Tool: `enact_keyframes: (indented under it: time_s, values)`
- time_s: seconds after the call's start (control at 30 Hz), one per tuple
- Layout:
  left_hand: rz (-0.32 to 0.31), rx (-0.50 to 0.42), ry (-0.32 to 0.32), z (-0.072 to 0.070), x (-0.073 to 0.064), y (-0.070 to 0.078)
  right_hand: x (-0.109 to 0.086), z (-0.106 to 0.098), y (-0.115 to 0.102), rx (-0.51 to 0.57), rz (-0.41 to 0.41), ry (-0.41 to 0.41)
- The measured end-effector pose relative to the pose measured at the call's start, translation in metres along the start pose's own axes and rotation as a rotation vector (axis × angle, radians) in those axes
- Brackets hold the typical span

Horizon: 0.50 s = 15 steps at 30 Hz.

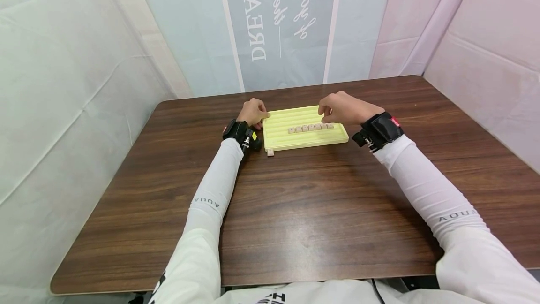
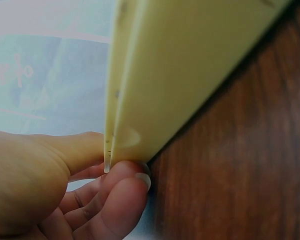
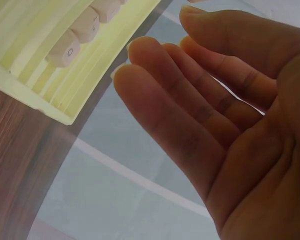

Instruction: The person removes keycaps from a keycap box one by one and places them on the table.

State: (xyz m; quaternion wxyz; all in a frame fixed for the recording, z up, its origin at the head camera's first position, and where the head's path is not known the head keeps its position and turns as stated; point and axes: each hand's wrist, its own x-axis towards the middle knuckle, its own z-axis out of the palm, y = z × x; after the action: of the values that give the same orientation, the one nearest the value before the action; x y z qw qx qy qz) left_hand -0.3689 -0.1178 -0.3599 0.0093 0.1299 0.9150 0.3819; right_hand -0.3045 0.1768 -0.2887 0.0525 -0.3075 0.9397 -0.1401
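A pale yellow ridged tray (image 1: 303, 145) lies on the table, with several beige keycaps (image 1: 311, 127) in a row along one of its ridges. My left hand (image 1: 251, 112) pinches the tray's left end. In the left wrist view, the thumb and curled fingers (image 2: 125, 200) meet at the tray's corner (image 2: 170, 65). Over the tray's right part hovers my right hand (image 1: 347, 108), its fingers loosely bent. Its thumb stands apart from the fingers (image 3: 155, 100) in the right wrist view, with nothing between them. One keycap (image 3: 64, 49) there shows an "O".
A single keycap (image 1: 270, 153) sits on the brown wooden table (image 1: 312, 210), against the tray's front left corner. A printed cloth (image 1: 287, 22) hangs behind the table, and pale sheeting (image 1: 63, 107) hangs on the left and right.
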Motion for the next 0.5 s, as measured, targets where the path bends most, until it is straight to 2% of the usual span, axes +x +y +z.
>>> enact_keyframes:
  time_s: [0.5]
  values:
    - [0.014, 0.032, 0.002, -0.0001, -0.0020, 0.0007, 0.0016, 0.0017, 0.0084, -0.025, 0.052, -0.035]
